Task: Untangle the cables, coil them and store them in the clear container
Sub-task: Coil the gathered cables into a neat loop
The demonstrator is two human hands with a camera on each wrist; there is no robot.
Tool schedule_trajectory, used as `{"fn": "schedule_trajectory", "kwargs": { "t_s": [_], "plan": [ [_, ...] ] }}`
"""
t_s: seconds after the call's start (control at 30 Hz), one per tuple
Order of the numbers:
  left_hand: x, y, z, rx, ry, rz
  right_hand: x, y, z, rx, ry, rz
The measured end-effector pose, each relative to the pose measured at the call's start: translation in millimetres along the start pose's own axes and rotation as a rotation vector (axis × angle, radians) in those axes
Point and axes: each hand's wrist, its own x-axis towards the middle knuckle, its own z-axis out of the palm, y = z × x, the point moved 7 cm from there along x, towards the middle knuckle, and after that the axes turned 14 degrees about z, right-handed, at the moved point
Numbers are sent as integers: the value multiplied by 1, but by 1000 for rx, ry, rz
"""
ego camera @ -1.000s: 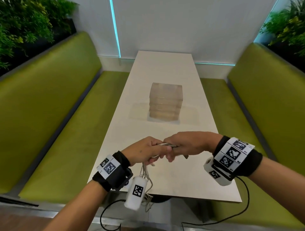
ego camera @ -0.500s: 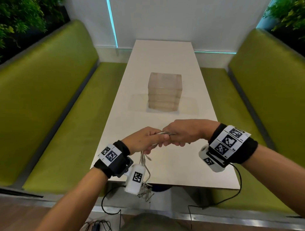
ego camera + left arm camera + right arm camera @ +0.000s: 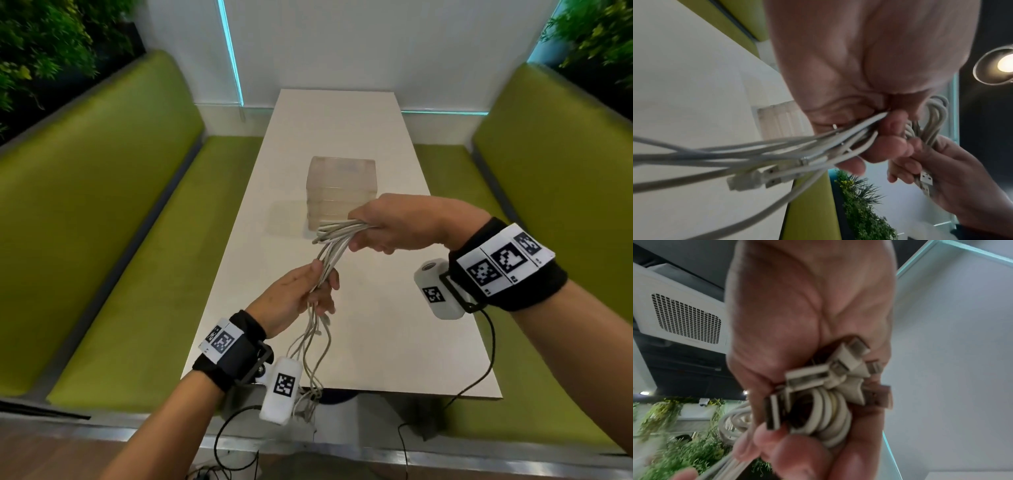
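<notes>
A bundle of white cables runs between both hands above the white table. My right hand grips the looped upper end, with several USB plugs and coils pressed in its palm. Lower and to the left, my left hand holds the strands between thumb and curled fingers. The loose tails hang down past the table's near edge, their plugs dangling. The clear container stands closed at mid-table, beyond the hands.
Green padded benches flank the table on both sides. A white wall with cyan light strips closes the far end. Plants sit behind the bench backs. Black sensor wires hang from my wrists.
The hands were pressed together low over the table. Now the right hand has risen up and right with the looped end, and the bundle stretches between the separated hands.
</notes>
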Motion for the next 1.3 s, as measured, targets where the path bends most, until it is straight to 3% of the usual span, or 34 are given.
{"fn": "schedule_trajectory", "kwargs": {
  "t_s": [0.13,0.43,0.53,0.63,0.73,0.83,1.0,1.2,1.3],
  "plan": [
    [-3,6,-3,86,60,36,-1,6,-4,43,11,30],
    [-2,11,0,41,120,10,2,10,3,138,44,18],
    [1,20,-6,101,265,85,5,10,18,319,85,19],
    [4,23,-12,18,481,138,9,2,44,583,123,53],
    [4,19,-16,-54,645,159,17,-10,67,547,208,86],
    [4,16,-20,-120,663,156,27,-9,81,443,251,127],
    [5,16,-23,-394,675,153,32,-14,95,473,132,88],
    [3,6,-24,-545,707,95,32,-19,91,447,99,57],
    [4,12,-23,-539,643,101,32,-20,92,506,21,8]
  ]
}}
